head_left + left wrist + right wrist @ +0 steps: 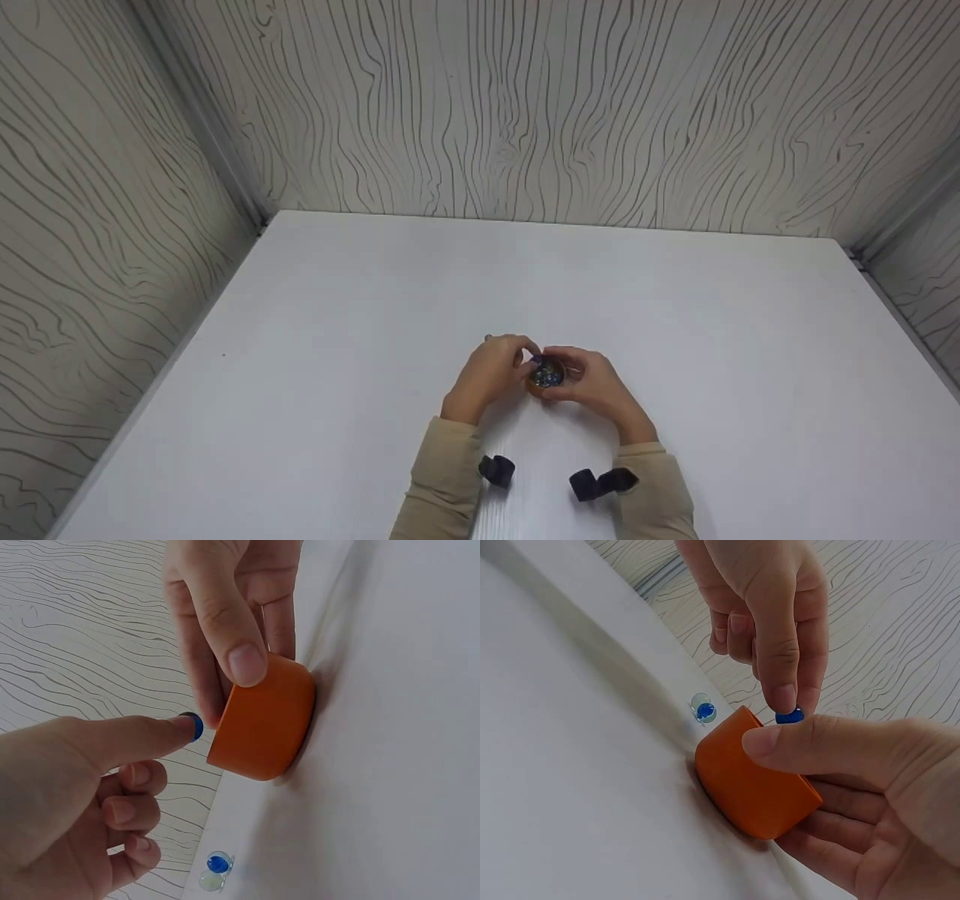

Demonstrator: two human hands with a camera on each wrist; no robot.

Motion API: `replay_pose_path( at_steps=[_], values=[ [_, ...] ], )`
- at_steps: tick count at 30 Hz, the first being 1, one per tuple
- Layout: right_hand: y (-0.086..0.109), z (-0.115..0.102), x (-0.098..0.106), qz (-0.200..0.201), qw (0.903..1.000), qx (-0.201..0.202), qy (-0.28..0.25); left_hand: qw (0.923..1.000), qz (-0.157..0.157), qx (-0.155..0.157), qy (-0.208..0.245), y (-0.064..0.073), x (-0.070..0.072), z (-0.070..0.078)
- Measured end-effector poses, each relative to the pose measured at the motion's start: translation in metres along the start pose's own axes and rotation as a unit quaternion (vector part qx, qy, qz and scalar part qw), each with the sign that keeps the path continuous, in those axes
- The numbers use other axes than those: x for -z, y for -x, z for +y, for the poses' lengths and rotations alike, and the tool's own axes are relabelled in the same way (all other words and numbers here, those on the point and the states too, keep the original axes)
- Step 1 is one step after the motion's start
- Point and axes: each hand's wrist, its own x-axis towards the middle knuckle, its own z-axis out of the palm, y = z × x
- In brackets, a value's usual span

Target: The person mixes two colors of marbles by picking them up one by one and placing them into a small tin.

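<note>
A small orange bowl [266, 720] stands on the white table, with several shiny glass marbles [549, 373] inside it in the head view. My right hand [596, 381] grips the bowl from the right, thumb on the near side and fingers round the far side. Just above the rim, my left hand [487, 373] pinches a dark blue marble [790, 717] between thumb and index finger. The other left fingers are curled in. Beside the bowl on the table lie a clear marble with blue inside [217, 862] and a pale clear marble [211, 882].
The white tabletop [337, 322] spreads around both hands. Wood-grain patterned panels [525, 112] rise behind it and at the sides. Dark wrist-worn pieces [497, 471] stick out from the beige sleeves [442, 469].
</note>
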Motion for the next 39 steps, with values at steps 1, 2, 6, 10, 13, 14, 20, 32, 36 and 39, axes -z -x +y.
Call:
replay_pose_path(
  at_steps=[1, 2, 6, 10, 13, 14, 20, 32, 36, 39],
  values=[
    [0.0000, -0.0002, -0.0003, 0.002, 1.0000, -0.001, -0.002, 1.0000, -0.001, -0.001, 0.001, 0.0000, 0.0000, 0.0000],
    [0.0000, -0.0003, -0.0006, 0.003, 1.0000, -0.002, -0.003, 1.0000, -0.001, -0.003, 0.001, 0.0000, 0.0000, -0.0001],
    [-0.0002, -0.0006, -0.0011, 0.005, 1.0000, 0.001, 0.000, 0.9999, 0.000, -0.010, -0.005, -0.0004, -0.0009, 0.0002],
    [-0.0002, -0.0004, -0.0008, 0.003, 0.9999, 0.011, 0.001, 0.9998, -0.003, -0.011, -0.018, -0.0010, -0.0018, 0.0010],
    [-0.0001, 0.0002, -0.0005, 0.001, 0.9999, 0.016, 0.000, 0.9997, -0.004, -0.010, -0.024, -0.0011, -0.0023, 0.0016],
    [-0.0002, 0.0005, -0.0005, 0.001, 0.9998, 0.017, -0.001, 0.9996, -0.004, -0.009, -0.025, -0.0011, -0.0025, 0.0016],
    [-0.0002, 0.0012, -0.0004, 0.000, 0.9998, 0.021, 0.002, 0.9998, -0.004, -0.008, -0.017, -0.0015, -0.0039, 0.0011],
    [0.0013, 0.0020, 0.0010, -0.008, 0.9995, 0.025, -0.020, 1.0000, -0.001, -0.005, 0.002, -0.0013, -0.0033, 0.0006],
    [0.0010, 0.0024, 0.0011, -0.008, 0.9996, 0.021, -0.020, 0.9999, 0.003, -0.003, 0.012, -0.0008, -0.0027, -0.0002],
    [0.0007, 0.0026, 0.0008, -0.006, 0.9996, 0.020, -0.019, 0.9998, 0.000, 0.001, 0.019, -0.0005, -0.0024, -0.0006]
  ],
)
